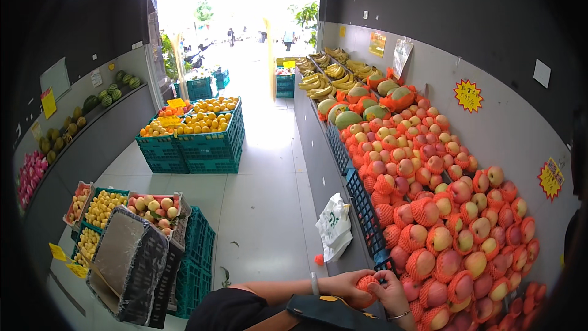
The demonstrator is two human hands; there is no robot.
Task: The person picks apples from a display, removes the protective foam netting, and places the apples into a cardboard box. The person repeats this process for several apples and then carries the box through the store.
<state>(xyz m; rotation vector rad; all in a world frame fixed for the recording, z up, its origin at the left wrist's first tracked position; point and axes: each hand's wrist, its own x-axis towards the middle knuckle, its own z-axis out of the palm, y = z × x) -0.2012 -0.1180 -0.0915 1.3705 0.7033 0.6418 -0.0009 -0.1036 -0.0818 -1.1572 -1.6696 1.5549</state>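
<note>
Close to my body, both hands are closed round an apple (367, 285) wearing a red foam net. My left hand (346, 286) grips it from the left, a pale bangle on that wrist. From the right, my right hand (392, 292) has its fingers bent at the net's edge; a thin bracelet circles the wrist. Right beside the hands rises a big sloping heap of apples (438, 239), many in the same red nets. A white plastic bag (335, 227) hangs at the front of the display, left of the heap.
Black plastic crate rails (362, 211) edge the apple display. Melons (348, 118) and bananas (318, 86) lie farther along it. Teal crates (211, 153) of orange fruit stand in mid-floor. A tilted black crate (131, 263) leans by peaches (154, 208) at lower left. A red net (319, 260) lies below the bag.
</note>
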